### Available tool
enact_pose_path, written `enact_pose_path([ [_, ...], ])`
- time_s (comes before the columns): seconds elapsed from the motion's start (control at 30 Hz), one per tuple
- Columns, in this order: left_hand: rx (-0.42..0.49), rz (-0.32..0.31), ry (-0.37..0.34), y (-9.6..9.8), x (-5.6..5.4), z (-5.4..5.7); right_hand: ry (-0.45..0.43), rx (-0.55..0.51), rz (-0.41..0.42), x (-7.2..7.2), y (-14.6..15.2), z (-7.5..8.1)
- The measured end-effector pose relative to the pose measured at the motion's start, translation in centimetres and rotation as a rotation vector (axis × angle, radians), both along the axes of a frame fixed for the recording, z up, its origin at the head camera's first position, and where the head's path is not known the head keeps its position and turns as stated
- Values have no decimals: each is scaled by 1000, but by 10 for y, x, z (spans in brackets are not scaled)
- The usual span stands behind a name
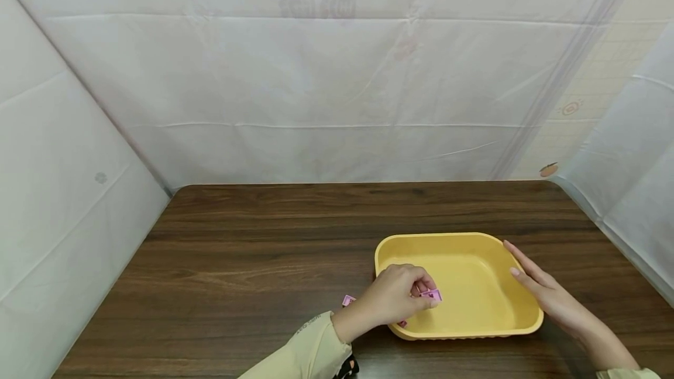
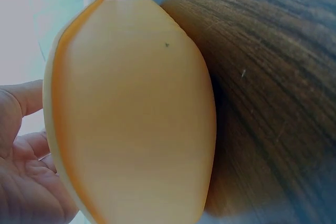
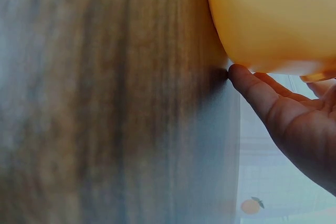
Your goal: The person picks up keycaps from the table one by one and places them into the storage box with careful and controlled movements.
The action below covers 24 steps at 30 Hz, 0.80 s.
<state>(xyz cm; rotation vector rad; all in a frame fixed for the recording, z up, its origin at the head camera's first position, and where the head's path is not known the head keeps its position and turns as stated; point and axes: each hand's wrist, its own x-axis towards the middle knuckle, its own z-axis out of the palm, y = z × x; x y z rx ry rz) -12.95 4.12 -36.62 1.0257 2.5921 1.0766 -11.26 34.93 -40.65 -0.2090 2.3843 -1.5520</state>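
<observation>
A yellow plastic basin (image 1: 463, 244) stands on the table, its long side facing me. Over its left part is my left hand (image 1: 395, 294), pinching a small pink piece (image 1: 433, 295) between thumb and fingers. The exact kind of piece is too small to tell. In the left wrist view, the basin's outer wall (image 2: 136, 108) hides that piece. My right hand (image 1: 550, 294) holds the basin's right side, the thumb at the rim and the fingers along the outside. The right wrist view has its fingers (image 3: 257, 90) against the outer wall.
Another small pink piece (image 1: 348, 300) shows beside my left wrist, and a pink bit (image 1: 402, 323) by the basin's front left corner, both partly hidden. Brown wood-grain table (image 1: 253, 250) extends left of the basin. Pale curtains (image 1: 316, 86) hang behind and at both sides.
</observation>
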Motion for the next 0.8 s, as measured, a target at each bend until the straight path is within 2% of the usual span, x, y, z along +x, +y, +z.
enact_pose_path([
  [0.23, 5, -15, 32, -2, -2, -1, 6, -13, 15, -1, 0, 0],
  [0.5, 9, 12, 21, -8, -3, 3, 1, 9, 6, 0, -1, 1],
  [0.8, 66, 9, 2, -16, -2, 7, 15, 3, 6, 0, 0, -1],
])
